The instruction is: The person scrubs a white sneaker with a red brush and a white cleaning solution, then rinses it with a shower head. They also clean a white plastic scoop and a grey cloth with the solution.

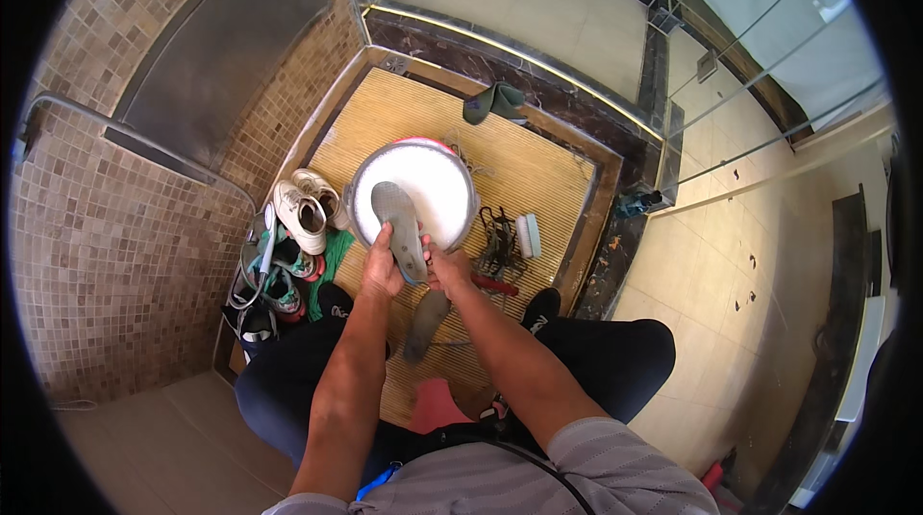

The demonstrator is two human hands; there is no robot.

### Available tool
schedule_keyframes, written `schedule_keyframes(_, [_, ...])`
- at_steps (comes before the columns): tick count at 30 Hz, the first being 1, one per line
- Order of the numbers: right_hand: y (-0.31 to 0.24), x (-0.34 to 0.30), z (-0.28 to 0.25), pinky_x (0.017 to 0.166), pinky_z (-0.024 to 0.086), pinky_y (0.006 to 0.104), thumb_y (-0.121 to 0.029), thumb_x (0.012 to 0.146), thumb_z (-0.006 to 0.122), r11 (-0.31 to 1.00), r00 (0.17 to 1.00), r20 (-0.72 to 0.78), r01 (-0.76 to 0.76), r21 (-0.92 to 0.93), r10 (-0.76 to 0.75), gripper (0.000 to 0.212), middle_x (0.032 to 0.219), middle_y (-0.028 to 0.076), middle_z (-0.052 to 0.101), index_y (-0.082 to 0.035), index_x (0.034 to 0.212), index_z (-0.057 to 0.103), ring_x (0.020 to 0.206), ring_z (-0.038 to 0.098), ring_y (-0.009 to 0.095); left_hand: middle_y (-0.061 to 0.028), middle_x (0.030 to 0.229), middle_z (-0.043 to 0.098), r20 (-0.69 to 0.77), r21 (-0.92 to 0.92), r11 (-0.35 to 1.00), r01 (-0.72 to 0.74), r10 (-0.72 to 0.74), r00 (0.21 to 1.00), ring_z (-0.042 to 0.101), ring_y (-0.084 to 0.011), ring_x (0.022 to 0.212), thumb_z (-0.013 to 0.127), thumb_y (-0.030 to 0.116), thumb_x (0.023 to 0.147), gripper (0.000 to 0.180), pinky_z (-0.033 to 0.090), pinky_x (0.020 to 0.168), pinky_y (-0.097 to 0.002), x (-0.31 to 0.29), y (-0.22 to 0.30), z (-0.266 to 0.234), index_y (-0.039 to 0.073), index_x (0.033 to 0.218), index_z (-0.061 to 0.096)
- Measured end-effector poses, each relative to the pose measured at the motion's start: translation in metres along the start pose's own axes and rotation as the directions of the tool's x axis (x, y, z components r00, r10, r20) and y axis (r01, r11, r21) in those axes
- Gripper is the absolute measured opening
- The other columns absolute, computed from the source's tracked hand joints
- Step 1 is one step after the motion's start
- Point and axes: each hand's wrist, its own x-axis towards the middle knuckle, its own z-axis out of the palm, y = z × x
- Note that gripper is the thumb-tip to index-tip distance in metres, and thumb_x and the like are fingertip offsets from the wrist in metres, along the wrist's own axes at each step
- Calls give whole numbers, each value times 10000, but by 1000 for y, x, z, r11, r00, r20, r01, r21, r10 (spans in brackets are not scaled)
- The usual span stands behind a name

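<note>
Head | left hand (382, 273) — closed on grey insole (396, 217) | right hand (447, 273) — likewise

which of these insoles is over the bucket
The grey insole held by the left hand and right hand: its far end is over the bucket. The other insole lies on the mat, in neither hand.
</note>
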Motion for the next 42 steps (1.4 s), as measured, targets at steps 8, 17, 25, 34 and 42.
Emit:
schedule_keyframes(8, [10, -5, 10, 421, 555, 361, -112, 894, 625, 999, 990, -133, 48, 18, -45, 236, 735, 195, 700, 120, 906, 664, 558, 713, 272, -139, 1258, 638, -3, -101, 991, 85, -85, 996, 669, -324, 1087, 420, 525, 1078, 628, 598, 805, -478, 9, 5, -4, 14, 1436, 497])
schedule_keyframes(17, [44, -28, -14, 436, 578, 368, -101, 911, 579, 999, 995, -100, 26, 34, -23, 275, 731, 211, 703, 163, 962, 637, 551, 724, 283, -143, 1243, 666, -24, -110, 988, 109, -113, 993, 680, -313, 1003, 238, 540, 1090, 640, 564, 745, -476, 8, -9, -1, 98, 1456, 521])
schedule_keyframes(25, [86, -29, -97, 541, 576, 344, -113, 887, 705, 962, 833, 510, 271, -34, -216, 294, 839, 170, 709, 41, 1128, 639, 669, 713, 229, -115, 1216, 667, -27, -122, 977, 175, -180, 983, 665, -317, 981, 301, 513, 1084, 573, 549, 724, -476, 11, -36, -29, 120, 1418, 551])
schedule_keyframes(34, [40, 68, -182, 871, 524, 547, -336, 838, 800, 794, 746, -504, 52, -606, -434, 522, 1079, 262, 669, 36, 1137, 589, 1038, 658, 447, -117, 1276, 645, -240, 45, 967, 249, -232, 943, 655, -343, 1048, 542, 568, 1029, 603, 557, 816, -532, 31, -55, -53, 92, 1398, 558])
schedule_keyframes(42, [15, 129, -185, 842, 551, 551, -370, 779, 847, 563, 839, -268, 55, -824, -474, 666, 1069, 277, 665, 43, 1216, 562, 1019, 675, 449, -155, 1489, 541, -386, -47, 980, 194, -197, 902, 549, -340, 1314, 581, 448, 1047, 666, 433, 1142, -488, 44, -56, -8, 35, 1540, 409])
